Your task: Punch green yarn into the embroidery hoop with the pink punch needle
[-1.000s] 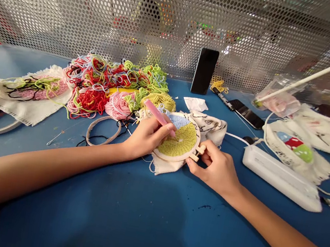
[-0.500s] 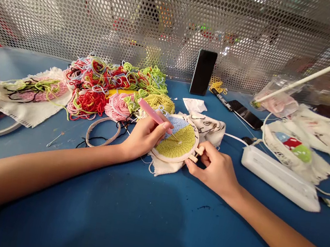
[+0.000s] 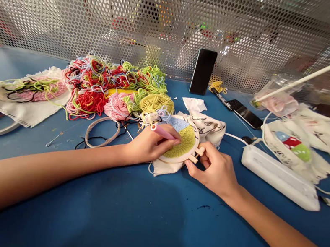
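In my left hand (image 3: 148,143) is a pink punch needle (image 3: 162,132), its fingers closed round the handle. The tool's tip is hidden behind the fingers, over the yellow-green loops. Below it lies an embroidery hoop (image 3: 191,155) with white cloth (image 3: 167,169) stretched in it, worked in light blue (image 3: 178,123) and yellow-green yarn (image 3: 185,144). My right hand (image 3: 213,165) pinches the hoop's edge at the wooden clamp ends (image 3: 198,153). Loose cloth with black lines (image 3: 210,127) bunches behind the hoop.
A heap of tangled yarn (image 3: 105,81) lies left of centre, an empty hoop (image 3: 102,133) before it. A phone (image 3: 203,71) stands upright near the perforated metal panel (image 3: 108,11). To the right are a second phone (image 3: 245,113), a white power strip (image 3: 280,177) and embroidered cloth (image 3: 295,144).
My left hand has shifted right and over the hoop, and the punch needle's handle has swung so its back end points more toward me. My right hand has stayed put.
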{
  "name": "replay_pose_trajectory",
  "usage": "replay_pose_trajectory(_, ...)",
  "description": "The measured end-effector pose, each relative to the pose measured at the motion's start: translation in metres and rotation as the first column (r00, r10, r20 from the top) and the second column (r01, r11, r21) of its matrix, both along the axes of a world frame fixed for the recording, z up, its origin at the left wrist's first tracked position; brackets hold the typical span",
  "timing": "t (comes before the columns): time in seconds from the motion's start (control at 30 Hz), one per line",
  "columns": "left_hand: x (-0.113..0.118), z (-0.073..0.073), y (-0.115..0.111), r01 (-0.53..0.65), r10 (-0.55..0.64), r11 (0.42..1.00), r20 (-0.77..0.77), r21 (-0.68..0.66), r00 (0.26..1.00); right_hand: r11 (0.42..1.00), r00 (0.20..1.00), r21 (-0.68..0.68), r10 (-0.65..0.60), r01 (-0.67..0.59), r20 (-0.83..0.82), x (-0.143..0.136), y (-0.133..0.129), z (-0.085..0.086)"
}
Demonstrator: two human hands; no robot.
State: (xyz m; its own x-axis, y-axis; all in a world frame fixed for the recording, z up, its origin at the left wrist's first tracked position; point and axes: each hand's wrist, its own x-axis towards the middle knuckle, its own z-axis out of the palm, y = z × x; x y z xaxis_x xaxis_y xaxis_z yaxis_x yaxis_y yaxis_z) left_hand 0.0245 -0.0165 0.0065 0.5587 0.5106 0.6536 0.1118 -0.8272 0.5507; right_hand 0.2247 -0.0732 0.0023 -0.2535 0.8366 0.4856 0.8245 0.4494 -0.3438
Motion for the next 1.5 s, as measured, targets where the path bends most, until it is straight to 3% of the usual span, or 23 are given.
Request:
replay_pose_trajectory(0.2, 0.0, 0.001, 0.003, 0.024, -0.028, 0.994, -0.037, -0.11, 0.999, 0.998, 1.0, 0.056, 0.007, -0.008, 0.006, 0.0, -0.001, 0.0)
replay_pose_trajectory(0.4, -0.001, 0.002, 0.005, 0.071, -0.073, 0.989, -0.015, -0.131, 0.997, 0.999, 1.0, 0.047, 0.006, -0.007, 0.007, -0.003, -0.004, 0.003)
replay_pose_trajectory(0.53, -0.001, 0.001, 0.007, 0.058, -0.063, 0.952, -0.004, -0.301, 0.998, 0.996, 1.0, 0.084, 0.001, -0.003, 0.025, -0.005, -0.005, 0.005)
replay_pose_trajectory(0.63, -0.002, 0.002, 0.009, 0.076, -0.082, 0.916, 0.003, -0.394, 0.997, 0.999, 1.0, 0.04, -0.023, 0.022, 0.015, -0.006, -0.006, 0.006)
replay_pose_trajectory(0.7, -0.003, 0.003, 0.01, 0.107, -0.119, 0.934, -0.017, -0.34, 0.993, 0.999, 0.999, 0.002, -0.036, 0.036, 0.003, -0.006, -0.005, 0.005)
replay_pose_trajectory(0.8, -0.004, 0.003, 0.008, 0.15, -0.162, 0.977, -0.073, -0.151, 0.984, 0.999, 0.999, -0.037, -0.036, 0.036, -0.011, -0.005, -0.005, 0.005)
replay_pose_trajectory(0.9, -0.002, 0.001, 0.007, 0.149, -0.153, 0.987, -0.092, -0.056, 0.984, 0.999, 0.999, -0.044, -0.032, 0.031, -0.022, -0.006, -0.006, 0.005)
replay_pose_trajectory(1.1, 0.001, 0.0, 0.005, 0.134, -0.142, 0.984, -0.063, -0.116, 0.988, 1.0, 1.0, 0.017, -0.015, 0.015, -0.017, -0.008, -0.008, 0.005)
replay_pose_trajectory(1.23, -0.001, 0.002, 0.004, 0.076, -0.081, 0.943, -0.004, -0.323, 0.997, 1.0, 1.0, -0.013, -0.009, 0.009, -0.01, -0.004, -0.002, 0.004)
replay_pose_trajectory(1.33, -0.003, 0.002, 0.005, 0.075, -0.021, 0.896, 0.127, -0.437, 0.992, 0.997, 0.999, -0.075, -0.017, 0.014, -0.036, -0.001, 0.001, 0.003)
replay_pose_trajectory(1.43, -0.004, 0.0, 0.005, 0.026, 0.077, 0.913, 0.236, -0.406, 0.969, 0.996, 0.999, -0.093, -0.012, 0.007, -0.051, 0.0, 0.002, 0.002)
replay_pose_trajectory(1.5, -0.004, 0.0, 0.003, -0.029, 0.106, 0.946, 0.223, -0.322, 0.969, 0.999, 0.999, -0.052, 0.008, -0.011, -0.047, -0.001, 0.001, 0.001)
